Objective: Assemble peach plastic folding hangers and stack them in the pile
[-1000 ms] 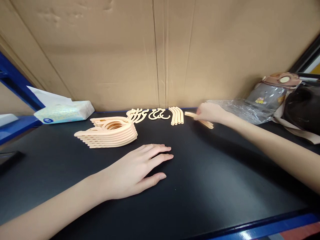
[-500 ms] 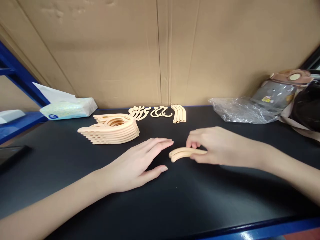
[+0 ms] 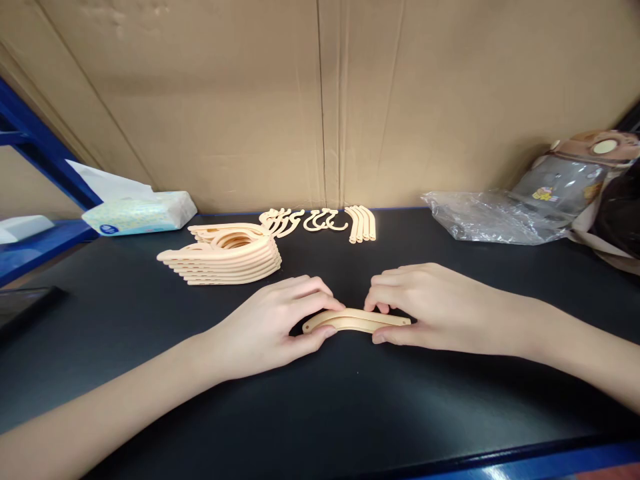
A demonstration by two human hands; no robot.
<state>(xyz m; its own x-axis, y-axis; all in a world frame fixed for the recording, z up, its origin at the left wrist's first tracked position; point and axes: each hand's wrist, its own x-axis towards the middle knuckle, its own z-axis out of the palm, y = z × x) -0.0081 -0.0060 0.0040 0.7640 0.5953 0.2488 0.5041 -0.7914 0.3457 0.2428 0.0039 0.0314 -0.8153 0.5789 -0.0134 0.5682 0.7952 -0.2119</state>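
Observation:
Both hands meet over a curved peach plastic bar (image 3: 353, 321) lying near the middle of the black tabletop (image 3: 350, 407). My left hand (image 3: 273, 323) pinches the bar's left end between thumb and fingers. My right hand (image 3: 430, 305) grips its right end with curled fingers. Farther back lies a stack of peach hanger bodies (image 3: 225, 255). Behind it are several small peach hooks (image 3: 300, 221) and a row of several more curved bars (image 3: 363, 223).
A tissue pack (image 3: 137, 211) sits at the back left by a blue shelf frame (image 3: 30, 157). At the back right are a crumpled clear plastic bag (image 3: 487, 217), a bottle (image 3: 575, 173) and a dark bag (image 3: 620, 213). A cardboard wall (image 3: 320, 100) closes the back.
My right hand brought a curved bar from the back row toward the table's middle. My left hand, flat on the table before, has closed on the bar's left end.

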